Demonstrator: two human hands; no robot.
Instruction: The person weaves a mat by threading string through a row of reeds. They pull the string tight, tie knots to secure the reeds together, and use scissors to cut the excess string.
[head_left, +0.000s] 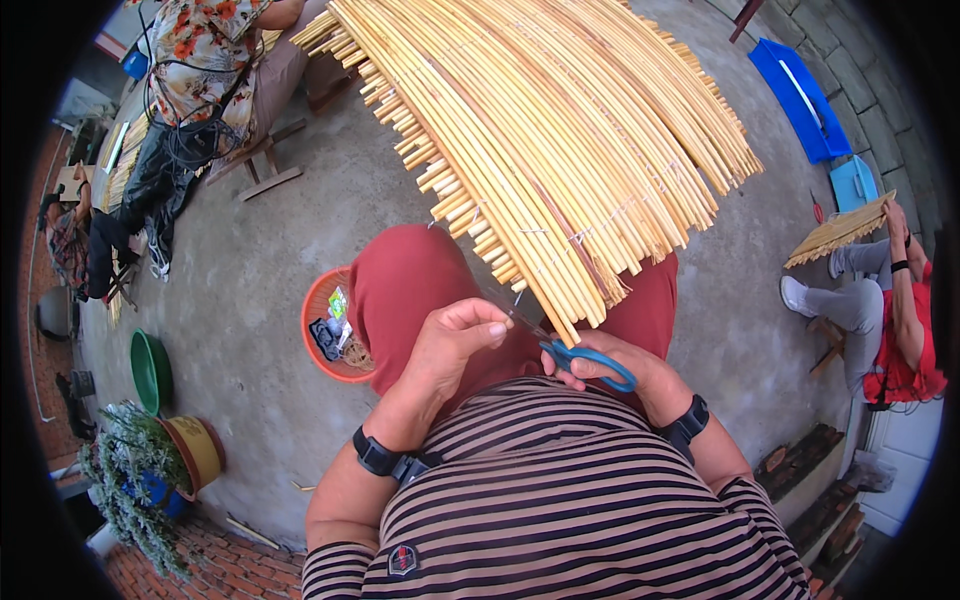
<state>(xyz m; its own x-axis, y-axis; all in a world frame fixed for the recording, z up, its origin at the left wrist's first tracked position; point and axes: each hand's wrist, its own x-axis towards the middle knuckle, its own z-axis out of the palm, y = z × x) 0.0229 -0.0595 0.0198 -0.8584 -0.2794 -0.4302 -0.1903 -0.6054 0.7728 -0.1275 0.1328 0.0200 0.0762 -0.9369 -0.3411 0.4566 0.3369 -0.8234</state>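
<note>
A mat of straw-coloured reed stalks [570,130], tied with thin white thread [535,232], lies across my knees and reaches away from me. Its near corner comes down between my hands. My right hand [640,362] grips a pair of scissors with blue handles [618,376], just below that corner. The dark blades point up and left toward my left hand [452,343]. Thumb and forefinger of that hand are pinched together near the blade tips; whatever is between them is too small to make out.
An orange basket [316,310] with small items stands beside my left knee. Farther left are a green basin [150,372] and a potted plant [135,470]. Other people sit at far left and at right, one holding a small reed mat [838,232]. A blue tray [800,100] lies back right.
</note>
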